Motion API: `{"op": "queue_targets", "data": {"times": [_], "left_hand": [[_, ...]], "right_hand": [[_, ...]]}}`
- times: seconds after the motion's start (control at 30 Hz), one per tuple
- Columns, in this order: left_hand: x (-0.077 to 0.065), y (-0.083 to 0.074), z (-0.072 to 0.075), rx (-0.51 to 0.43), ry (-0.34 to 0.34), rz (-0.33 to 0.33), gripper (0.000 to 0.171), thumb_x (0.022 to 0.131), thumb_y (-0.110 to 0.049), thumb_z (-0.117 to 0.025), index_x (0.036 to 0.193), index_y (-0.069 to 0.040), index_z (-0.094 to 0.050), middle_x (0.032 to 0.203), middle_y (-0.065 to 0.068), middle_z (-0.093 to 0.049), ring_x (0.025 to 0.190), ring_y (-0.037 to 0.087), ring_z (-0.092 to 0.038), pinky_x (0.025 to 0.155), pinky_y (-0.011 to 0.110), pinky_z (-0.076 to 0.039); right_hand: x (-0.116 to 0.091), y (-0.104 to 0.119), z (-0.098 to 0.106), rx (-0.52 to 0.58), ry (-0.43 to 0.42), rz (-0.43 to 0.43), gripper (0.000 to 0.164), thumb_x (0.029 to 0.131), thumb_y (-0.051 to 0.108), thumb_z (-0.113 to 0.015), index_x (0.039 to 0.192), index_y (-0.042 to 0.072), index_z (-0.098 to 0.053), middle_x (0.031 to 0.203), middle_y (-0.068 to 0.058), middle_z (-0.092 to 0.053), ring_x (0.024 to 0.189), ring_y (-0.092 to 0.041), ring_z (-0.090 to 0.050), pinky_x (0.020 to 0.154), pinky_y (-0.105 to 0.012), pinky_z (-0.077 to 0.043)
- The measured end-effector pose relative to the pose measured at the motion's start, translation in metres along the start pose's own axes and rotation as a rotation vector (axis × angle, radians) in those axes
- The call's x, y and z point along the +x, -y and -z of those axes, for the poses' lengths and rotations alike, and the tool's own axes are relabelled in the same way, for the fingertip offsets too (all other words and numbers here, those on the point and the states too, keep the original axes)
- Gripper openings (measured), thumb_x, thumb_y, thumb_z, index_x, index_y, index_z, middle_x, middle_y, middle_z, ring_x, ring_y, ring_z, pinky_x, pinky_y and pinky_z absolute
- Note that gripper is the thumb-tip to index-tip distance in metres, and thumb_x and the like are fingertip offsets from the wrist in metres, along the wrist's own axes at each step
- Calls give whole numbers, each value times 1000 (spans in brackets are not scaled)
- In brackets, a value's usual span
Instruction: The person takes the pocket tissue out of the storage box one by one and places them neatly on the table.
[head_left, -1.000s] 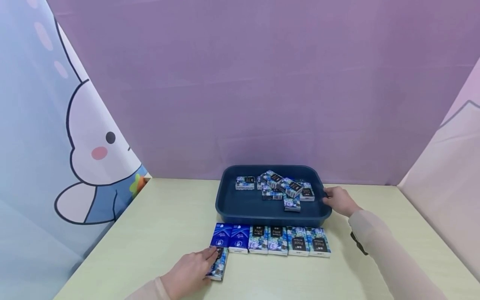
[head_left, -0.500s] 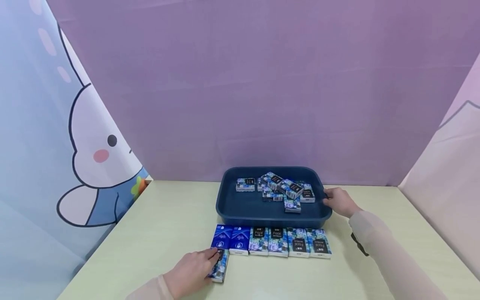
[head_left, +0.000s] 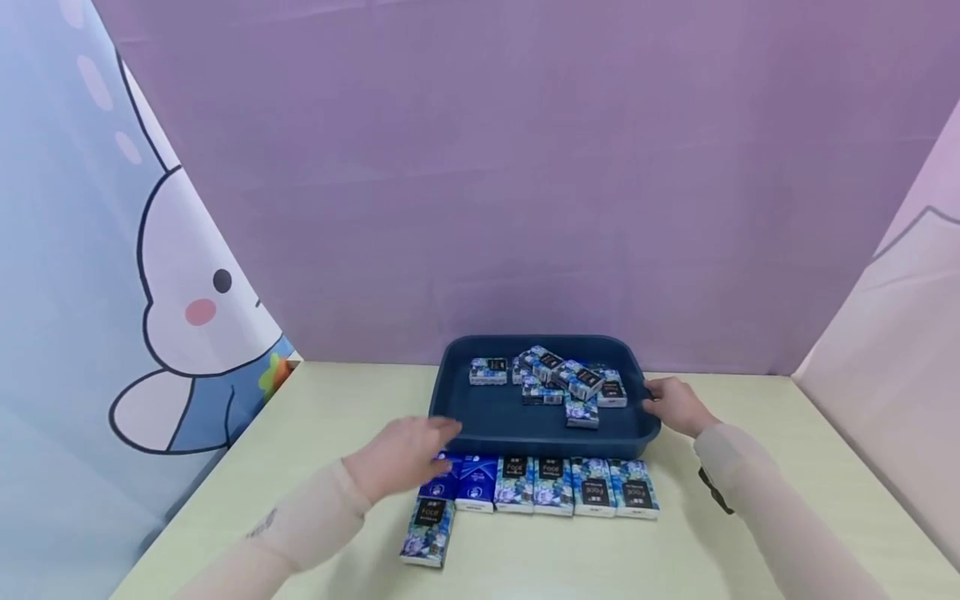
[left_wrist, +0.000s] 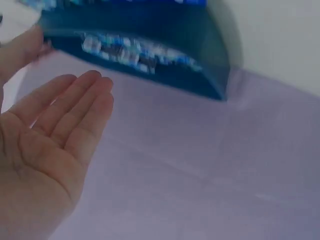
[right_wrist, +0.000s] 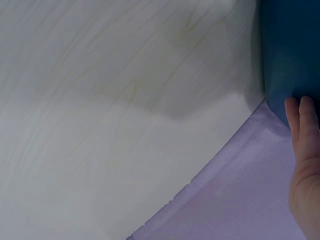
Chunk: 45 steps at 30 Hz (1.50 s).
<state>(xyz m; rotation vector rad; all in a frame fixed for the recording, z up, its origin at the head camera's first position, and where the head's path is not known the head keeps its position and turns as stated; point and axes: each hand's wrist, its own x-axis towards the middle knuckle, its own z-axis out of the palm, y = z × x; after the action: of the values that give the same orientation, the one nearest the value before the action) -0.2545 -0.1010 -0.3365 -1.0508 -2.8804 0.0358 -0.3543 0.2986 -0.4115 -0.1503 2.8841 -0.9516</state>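
Left hand (head_left: 400, 455) empty, fingers extended; right hand (head_left: 678, 406) touches dark-blue plastic tray (head_left: 495, 423), grip unclear; likely between placements, next needing blue-floral oblong pack (head_left: 488, 377) beyond left hand

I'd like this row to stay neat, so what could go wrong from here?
The tray sits close behind the row of packs, so if the right hand at its rim pulled it nearer, the row might get pushed askew. The left hand hovers near the blue packs and could brush them. Inside the tray, the heaped packs rest on one another, so taking one may send others sliding.
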Motion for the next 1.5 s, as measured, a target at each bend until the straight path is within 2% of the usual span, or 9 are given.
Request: {"op": "queue_targets", "data": {"times": [0.07,0.27,0.53,0.6,0.77,1.0,1.27,1.4,1.5], "left_hand": [[18,4,8,-25,-1,53,46,81,-24,-69,119,0,-59,116,14,-62,98,24,-64,81,32,-53],[79,17,14,-20,71,193,19,87,-24,-62,91,-6,-68,73,4,-64,62,16,-59,63,31,-51],[144,21,3,-69,231,365,25,94,-15,-47,113,-8,-62,107,8,-64,80,20,-59,69,34,-47],[154,21,-5,-144,267,414,20,94,-14,-49,105,-9,-64,87,6,-61,65,17,-50,62,32,-42],[163,17,-20,-356,271,572,17,93,-11,-50,95,-9,-66,66,2,-44,60,16,-41,59,29,-41],[162,16,-33,-281,105,585,22,93,-6,-49,85,-12,-68,71,1,-56,65,14,-53,56,30,-47],[178,22,-48,-342,169,643,24,96,-22,-46,101,-10,-67,92,9,-61,76,19,-55,67,34,-44],[187,24,-56,-285,204,636,25,96,-15,-46,114,-10,-64,115,12,-59,97,24,-57,81,37,-47],[197,28,-63,-224,244,628,32,96,-10,-44,125,-7,-57,133,17,-49,119,33,-48,98,44,-41]], "right_hand": [[-1,-1,1,1,-3,1,47,90,3,-49,128,-21,-35,127,-38,-43,114,-46,-48,88,-50,-47],[-2,-1,0,6,-1,-8,47,91,4,-49,129,-20,-35,127,-37,-43,114,-45,-48,88,-48,-48],[-3,0,-2,22,-19,23,46,90,3,-49,128,-20,-37,127,-37,-43,114,-46,-49,85,-46,-50],[-1,0,-2,32,-20,26,46,90,3,-49,128,-20,-37,127,-37,-43,113,-45,-50,84,-45,-50],[0,0,-3,50,-23,21,45,89,1,-50,127,-20,-39,127,-36,-44,112,-44,-51,84,-44,-51],[0,0,-2,77,-31,3,44,89,0,-50,127,-20,-40,128,-35,-44,112,-43,-52,84,-43,-51],[4,-5,-8,76,-39,27,45,90,2,-50,129,-18,-38,126,-34,-47,111,-42,-53,83,-43,-51],[5,-7,-7,77,-31,14,46,90,2,-50,129,-18,-38,126,-34,-47,111,-42,-54,82,-42,-52],[7,-7,-6,78,-25,5,46,90,2,-50,129,-18,-38,126,-34,-47,111,-42,-53,83,-42,-52]]}}
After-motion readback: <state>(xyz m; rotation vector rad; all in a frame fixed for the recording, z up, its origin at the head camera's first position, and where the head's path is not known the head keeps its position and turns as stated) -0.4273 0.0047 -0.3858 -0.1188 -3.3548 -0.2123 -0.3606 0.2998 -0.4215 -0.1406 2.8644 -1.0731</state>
